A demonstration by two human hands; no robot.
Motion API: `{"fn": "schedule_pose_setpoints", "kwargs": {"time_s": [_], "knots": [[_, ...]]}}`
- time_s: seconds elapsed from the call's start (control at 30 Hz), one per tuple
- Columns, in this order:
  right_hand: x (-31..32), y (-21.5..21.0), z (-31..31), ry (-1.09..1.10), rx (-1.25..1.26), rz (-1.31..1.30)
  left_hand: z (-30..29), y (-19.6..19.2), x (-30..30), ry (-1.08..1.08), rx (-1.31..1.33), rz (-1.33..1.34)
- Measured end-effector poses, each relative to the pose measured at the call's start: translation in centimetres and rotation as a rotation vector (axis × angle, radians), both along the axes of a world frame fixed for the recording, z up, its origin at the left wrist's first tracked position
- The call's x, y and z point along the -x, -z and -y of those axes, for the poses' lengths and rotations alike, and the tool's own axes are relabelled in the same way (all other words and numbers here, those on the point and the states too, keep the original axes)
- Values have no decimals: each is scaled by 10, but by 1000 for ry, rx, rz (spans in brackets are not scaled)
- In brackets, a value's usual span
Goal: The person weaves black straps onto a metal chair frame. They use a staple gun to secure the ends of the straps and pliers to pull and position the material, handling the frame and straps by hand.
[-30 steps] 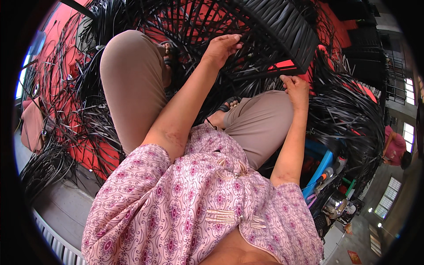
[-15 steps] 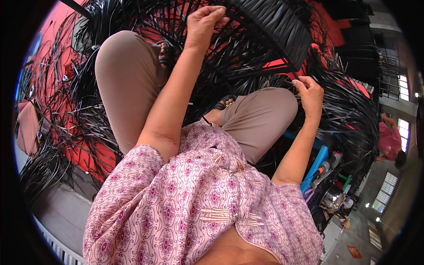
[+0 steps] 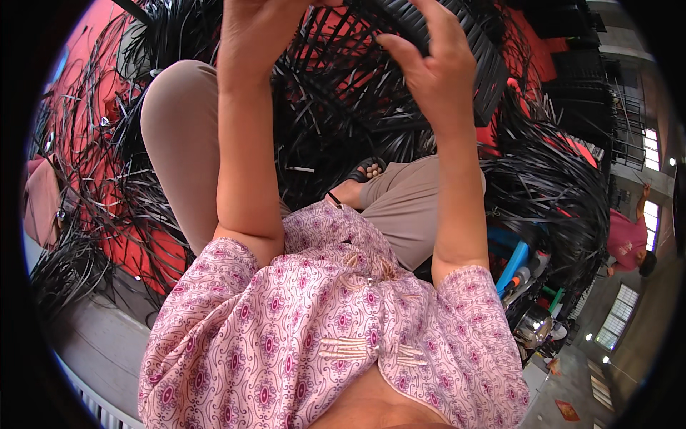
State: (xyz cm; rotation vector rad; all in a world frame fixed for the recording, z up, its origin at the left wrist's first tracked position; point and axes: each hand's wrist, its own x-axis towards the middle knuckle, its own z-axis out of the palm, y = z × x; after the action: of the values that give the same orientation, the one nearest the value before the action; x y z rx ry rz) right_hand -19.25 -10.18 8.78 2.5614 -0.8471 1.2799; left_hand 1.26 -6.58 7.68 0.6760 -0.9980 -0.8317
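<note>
A black woven panel (image 3: 493,75) of flat strips on a dark frame stands at the top, in front of my knees. My right hand (image 3: 444,71) is raised over it with thumb and forefinger spread apart, and I see nothing between them. The upper edge of the picture cuts off my left hand (image 3: 261,32), which is up to the left of the panel; most of its fingers are out of sight, so its grip is hidden. Loose black strips (image 3: 314,143) lie tangled beneath the frame and around my sandalled foot (image 3: 350,189).
Heaps of black strips (image 3: 550,171) cover the red floor sheet (image 3: 139,254) on both sides. By my right elbow are a blue plastic piece (image 3: 513,268) and a shiny metal bowl (image 3: 534,325). Another person in a dark red top (image 3: 627,236) is at the far right.
Both hands have risen and come nearer the camera. My right hand has moved left from the panel's lower corner, its fingers now apart; my left hand has shifted left.
</note>
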Motion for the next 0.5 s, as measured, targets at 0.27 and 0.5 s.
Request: {"fn": "schedule_pose_setpoints", "kwargs": {"time_s": [0.27, 0.5], "knots": [[-26, -2, -28, -142, -882, 331, -3, 7, -15, 154, 45, 61], [14, 64, -36, 252, -478, 29, 41, 89, 51, 312, -238, -95]]}}
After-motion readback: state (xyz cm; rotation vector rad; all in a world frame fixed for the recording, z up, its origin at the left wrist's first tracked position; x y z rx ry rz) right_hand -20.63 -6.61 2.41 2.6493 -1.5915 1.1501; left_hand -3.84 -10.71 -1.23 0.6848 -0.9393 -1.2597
